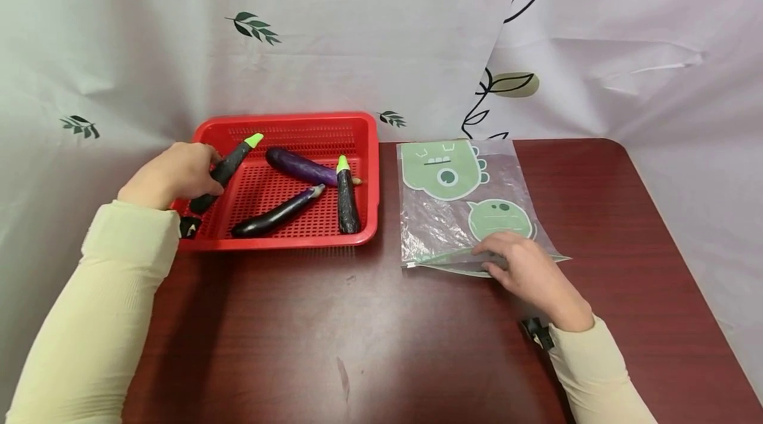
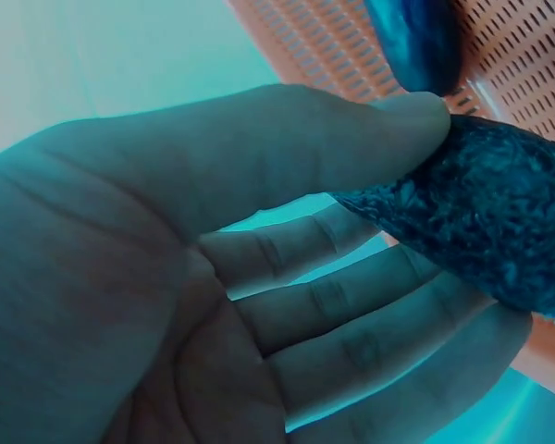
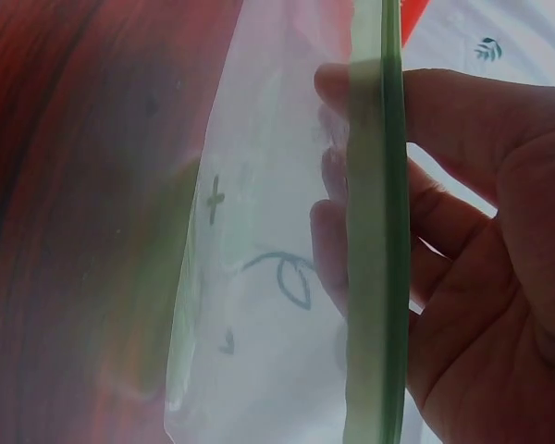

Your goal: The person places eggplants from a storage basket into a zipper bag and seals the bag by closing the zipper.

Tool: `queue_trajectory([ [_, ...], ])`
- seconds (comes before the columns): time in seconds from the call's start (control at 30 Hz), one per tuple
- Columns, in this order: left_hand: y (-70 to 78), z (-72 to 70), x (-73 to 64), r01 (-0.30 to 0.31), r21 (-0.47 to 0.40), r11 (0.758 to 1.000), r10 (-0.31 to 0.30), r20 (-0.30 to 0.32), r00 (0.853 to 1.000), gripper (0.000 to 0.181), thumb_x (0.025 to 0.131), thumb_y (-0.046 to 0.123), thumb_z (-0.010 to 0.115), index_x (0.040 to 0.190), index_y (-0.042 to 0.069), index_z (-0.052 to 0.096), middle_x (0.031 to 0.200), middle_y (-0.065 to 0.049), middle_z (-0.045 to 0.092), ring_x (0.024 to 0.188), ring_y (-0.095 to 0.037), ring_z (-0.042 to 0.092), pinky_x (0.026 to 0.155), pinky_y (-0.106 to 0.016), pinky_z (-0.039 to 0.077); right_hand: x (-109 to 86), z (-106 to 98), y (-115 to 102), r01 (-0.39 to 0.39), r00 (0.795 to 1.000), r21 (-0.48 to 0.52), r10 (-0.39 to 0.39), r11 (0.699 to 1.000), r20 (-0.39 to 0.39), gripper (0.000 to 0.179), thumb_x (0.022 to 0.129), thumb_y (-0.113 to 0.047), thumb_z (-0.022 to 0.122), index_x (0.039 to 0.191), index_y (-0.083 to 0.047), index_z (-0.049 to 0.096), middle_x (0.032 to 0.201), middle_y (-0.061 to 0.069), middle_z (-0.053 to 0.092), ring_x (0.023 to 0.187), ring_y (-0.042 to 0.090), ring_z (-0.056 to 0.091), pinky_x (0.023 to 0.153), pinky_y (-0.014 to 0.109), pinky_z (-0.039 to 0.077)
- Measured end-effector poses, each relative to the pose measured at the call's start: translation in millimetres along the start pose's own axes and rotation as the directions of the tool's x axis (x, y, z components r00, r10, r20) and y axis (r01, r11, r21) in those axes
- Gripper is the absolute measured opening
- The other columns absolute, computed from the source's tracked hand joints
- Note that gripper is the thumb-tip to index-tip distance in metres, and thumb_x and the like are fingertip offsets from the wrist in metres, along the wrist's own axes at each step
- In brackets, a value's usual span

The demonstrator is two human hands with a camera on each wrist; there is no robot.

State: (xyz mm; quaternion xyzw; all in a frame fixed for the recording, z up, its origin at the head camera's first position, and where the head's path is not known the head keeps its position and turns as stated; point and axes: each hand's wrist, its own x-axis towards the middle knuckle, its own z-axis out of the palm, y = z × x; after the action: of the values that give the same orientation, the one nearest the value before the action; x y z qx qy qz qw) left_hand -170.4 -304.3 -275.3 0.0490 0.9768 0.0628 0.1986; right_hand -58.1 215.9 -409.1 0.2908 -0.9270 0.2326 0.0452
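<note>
My left hand (image 1: 173, 175) reaches over the left side of the red basket (image 1: 373, 212), holding a dark zucchini (image 1: 229, 169) with a bright green tip. In the left wrist view, the thumb and fingers grip one end of the zucchini (image 2: 513, 213). My right hand (image 1: 527, 271) is at the near edge of a clear zip bag (image 1: 435, 225) printed with green cartoon shapes. The bag's mouth gapes around the fingers. In the right wrist view, the thumb and several spread fingertips (image 3: 331, 240) show through the bag's green-edged lip (image 3: 375, 277).
Inside the basket lie a purple eggplant (image 1: 298, 165), a darker eggplant (image 1: 274, 215) and another green-tipped zucchini (image 1: 347, 202). A white slider (image 1: 410, 265) sits at the bag's left corner. A leaf-printed white curtain (image 1: 334, 33) hangs behind the dark red wooden table (image 1: 322, 338).
</note>
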Motion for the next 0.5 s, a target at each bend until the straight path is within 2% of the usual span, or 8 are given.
queue_trajectory([
  [0.17, 5.3, -0.2, -3.7, -0.005, 0.004, 1.000, 0.005, -0.019, 1.000, 0.044, 0.084, 0.007, 0.074, 0.120, -0.013, 0.058, 0.093, -0.024, 0.063, 0.072, -0.029, 0.060, 0.066, -0.045, 0.050, 3.1, 0, 0, 0.016, 1.000, -0.002, -0.016, 1.000, -0.016, 0.031, 0.074, 0.004, 0.082, 0.101, -0.011, 0.075, 0.102, 0.002, 0.070, 0.102, 0.024, 0.065, 0.084, 0.045, 0.054],
  [0.5, 16.2, 1.8, -13.0, -0.037, 0.005, 0.999, 0.037, -0.074, 0.997, 0.041, 0.084, 0.009, 0.070, 0.120, -0.008, 0.059, 0.089, -0.018, 0.064, 0.071, -0.028, 0.058, 0.060, -0.043, 0.047, 7.7, -2, -3, -0.017, 0.999, 0.009, 0.017, 1.000, -0.027, 0.036, 0.073, 0.004, 0.084, 0.104, -0.011, 0.074, 0.106, 0.004, 0.069, 0.106, 0.027, 0.063, 0.087, 0.047, 0.052],
])
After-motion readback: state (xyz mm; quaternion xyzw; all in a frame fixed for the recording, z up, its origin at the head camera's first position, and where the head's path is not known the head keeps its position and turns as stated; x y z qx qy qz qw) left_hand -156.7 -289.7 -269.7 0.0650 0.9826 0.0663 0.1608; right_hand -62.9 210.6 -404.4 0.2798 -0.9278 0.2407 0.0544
